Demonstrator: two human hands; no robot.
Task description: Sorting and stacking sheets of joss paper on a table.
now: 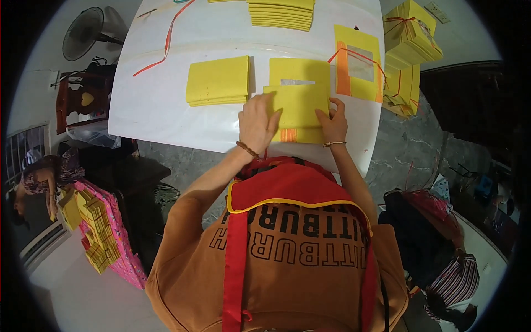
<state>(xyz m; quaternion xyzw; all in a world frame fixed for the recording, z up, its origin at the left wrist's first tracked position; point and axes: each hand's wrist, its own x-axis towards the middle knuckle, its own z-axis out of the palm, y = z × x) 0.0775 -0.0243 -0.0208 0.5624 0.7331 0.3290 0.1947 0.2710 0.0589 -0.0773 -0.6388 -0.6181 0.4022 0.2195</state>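
In front of me lies a folded yellow paper sheet on the white tabletop. Under it another yellow sheet shows at the far edge, with a pale grey patch. An orange band shows at the near edge. My left hand grips the folded sheet's left side, thumb on top and fingers curled by the edge. On its right side my right hand pinches the edge, thumb over the paper. To the left rests a flat yellow paper stack.
A red-tied yellow packet with a grey panel lies right. A taller yellow stack sits at the far side, a red ribbon at left. Tied yellow bundles stand beyond the table's right edge. Other people sit at both sides.
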